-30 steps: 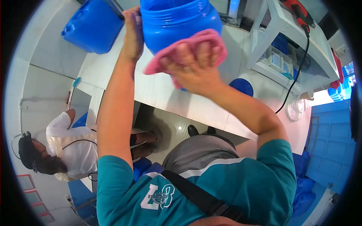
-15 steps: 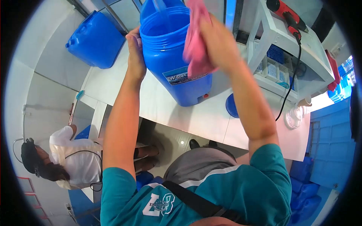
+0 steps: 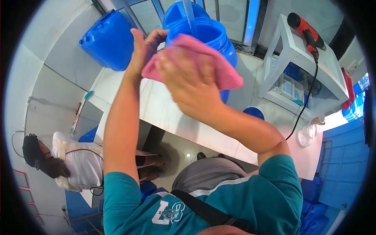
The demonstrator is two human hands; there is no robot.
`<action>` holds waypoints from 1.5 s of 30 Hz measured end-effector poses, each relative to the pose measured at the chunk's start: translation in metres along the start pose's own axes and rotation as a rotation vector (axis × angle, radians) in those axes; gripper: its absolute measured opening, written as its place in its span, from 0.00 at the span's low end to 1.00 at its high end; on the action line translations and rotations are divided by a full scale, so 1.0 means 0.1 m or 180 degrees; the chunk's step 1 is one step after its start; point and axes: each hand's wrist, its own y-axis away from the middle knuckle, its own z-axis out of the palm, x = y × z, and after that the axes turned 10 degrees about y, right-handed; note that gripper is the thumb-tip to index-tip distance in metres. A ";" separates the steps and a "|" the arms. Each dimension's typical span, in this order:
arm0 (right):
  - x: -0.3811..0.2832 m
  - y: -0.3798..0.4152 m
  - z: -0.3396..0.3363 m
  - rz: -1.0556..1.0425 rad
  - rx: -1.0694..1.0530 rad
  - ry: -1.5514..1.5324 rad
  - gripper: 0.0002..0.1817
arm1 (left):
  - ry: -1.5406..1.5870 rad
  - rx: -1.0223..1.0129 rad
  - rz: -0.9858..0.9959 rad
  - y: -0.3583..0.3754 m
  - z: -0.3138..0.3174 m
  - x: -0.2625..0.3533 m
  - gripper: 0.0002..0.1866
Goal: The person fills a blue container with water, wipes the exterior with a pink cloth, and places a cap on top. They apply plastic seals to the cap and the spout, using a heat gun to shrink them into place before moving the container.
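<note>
A blue plastic water container [image 3: 231, 53] stands on the table with its wide threaded mouth uncovered. Something clear, a tube or a stream of water [image 3: 190, 19], runs down into the mouth. My right hand [image 3: 192, 78] presses a pink cloth [image 3: 227, 74] against the container's front, fingers laid over the cloth, hiding the label. At the container's left side is my left hand [image 3: 147, 49], thumb raised and apart, fingertips near the rim. A round blue lid [image 3: 253, 113] lies on the table to the right, partly behind my right forearm.
Another blue container [image 3: 109, 41] lies at the back left of the white table [image 3: 168, 105]. A white shelf unit [image 3: 313, 70] on the right bears a red and black heat gun [image 3: 305, 31], its cord hanging down. A person in white [image 3: 80, 160] is at the left.
My right hand has swept the cloth leftward from the container's right side across its front. The left hand's grip on the side has loosened. The view has shifted slightly.
</note>
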 end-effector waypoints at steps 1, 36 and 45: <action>-0.05 -0.19 0.01 -0.0485 -0.0543 0.0482 0.32 | -0.0005 0.0001 -0.0006 -0.01 -0.03 0.08 0.59; 1.48 0.34 0.95 0.2303 -0.0513 -0.5667 0.33 | 0.0485 0.0976 0.1080 0.05 0.43 -0.65 0.45; 1.09 1.15 0.36 0.4167 -0.1573 -0.6047 0.45 | 0.0726 0.0985 0.1139 0.05 0.50 -0.60 0.41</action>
